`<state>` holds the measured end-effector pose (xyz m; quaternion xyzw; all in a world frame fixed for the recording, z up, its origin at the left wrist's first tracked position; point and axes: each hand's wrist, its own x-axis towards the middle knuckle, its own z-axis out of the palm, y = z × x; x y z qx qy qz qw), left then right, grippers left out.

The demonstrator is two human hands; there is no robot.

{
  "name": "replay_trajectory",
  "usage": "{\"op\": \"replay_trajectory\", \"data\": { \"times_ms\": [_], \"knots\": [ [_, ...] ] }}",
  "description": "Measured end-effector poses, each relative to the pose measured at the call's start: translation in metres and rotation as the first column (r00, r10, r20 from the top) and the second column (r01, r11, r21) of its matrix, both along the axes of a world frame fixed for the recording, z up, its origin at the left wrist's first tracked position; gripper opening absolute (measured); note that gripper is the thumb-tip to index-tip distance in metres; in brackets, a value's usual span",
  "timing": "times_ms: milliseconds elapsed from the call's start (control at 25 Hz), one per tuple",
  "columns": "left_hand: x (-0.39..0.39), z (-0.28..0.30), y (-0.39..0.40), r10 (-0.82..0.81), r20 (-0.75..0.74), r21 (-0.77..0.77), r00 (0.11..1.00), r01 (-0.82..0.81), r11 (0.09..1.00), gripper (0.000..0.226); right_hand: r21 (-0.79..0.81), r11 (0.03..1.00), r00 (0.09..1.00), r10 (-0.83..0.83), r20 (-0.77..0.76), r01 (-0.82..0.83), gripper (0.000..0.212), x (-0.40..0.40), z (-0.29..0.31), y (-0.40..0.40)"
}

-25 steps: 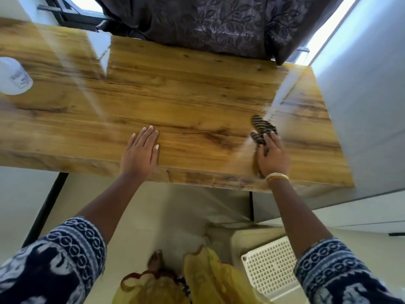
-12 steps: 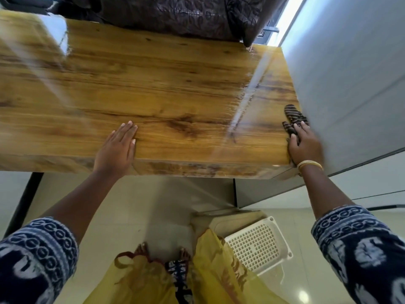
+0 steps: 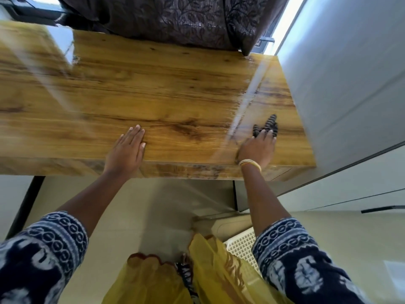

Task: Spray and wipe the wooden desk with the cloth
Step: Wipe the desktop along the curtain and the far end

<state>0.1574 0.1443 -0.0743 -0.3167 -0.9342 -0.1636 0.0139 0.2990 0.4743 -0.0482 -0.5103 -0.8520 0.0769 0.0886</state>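
Observation:
The glossy wooden desk (image 3: 166,93) fills the upper half of the head view. My right hand (image 3: 257,150) presses a dark striped cloth (image 3: 266,127) flat on the desk near its front right corner; most of the cloth is hidden under the palm and fingers. My left hand (image 3: 127,150) lies flat on the desk's front edge, fingers together and extended, holding nothing. No spray bottle is in view.
A dark patterned curtain (image 3: 175,18) hangs over the desk's far edge. A grey wall (image 3: 350,84) borders the desk on the right. Below, a white perforated basket (image 3: 243,246) stands on the floor by my yellow garment. A black desk leg (image 3: 26,205) is at lower left.
My right hand slid the cloth right to the desk's edge by the wall, then back left a little. The left hand stayed planted. The view shifted; the white bottle left the frame.

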Motion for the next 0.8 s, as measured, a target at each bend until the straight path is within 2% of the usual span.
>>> {"op": "replay_trajectory", "data": {
  "times_ms": [120,240,520,800],
  "knots": [
    [-0.004,0.004,-0.01,-0.073,0.038,-0.018,0.997,0.074,0.997,0.051,-0.024,0.996,0.996,0.088,-0.012,-0.089,0.054,-0.027,-0.005,-0.065],
    [-0.012,0.009,-0.049,-0.093,-0.006,-0.065,0.996,0.093,0.994,0.056,-0.029,0.986,0.985,0.161,-0.055,-0.163,0.054,-0.062,-0.008,-0.135],
    [-0.074,0.022,-0.236,0.072,-0.051,-0.229,0.996,-0.082,0.97,0.063,-0.037,0.953,0.953,0.301,-0.04,-0.302,0.055,-0.15,-0.008,-0.302],
    [-0.126,0.025,-0.385,0.37,-0.023,-0.276,0.929,-0.361,0.891,0.065,-0.074,0.901,0.903,0.429,-0.001,-0.427,0.058,-0.226,-0.009,-0.449]
  ]
}}
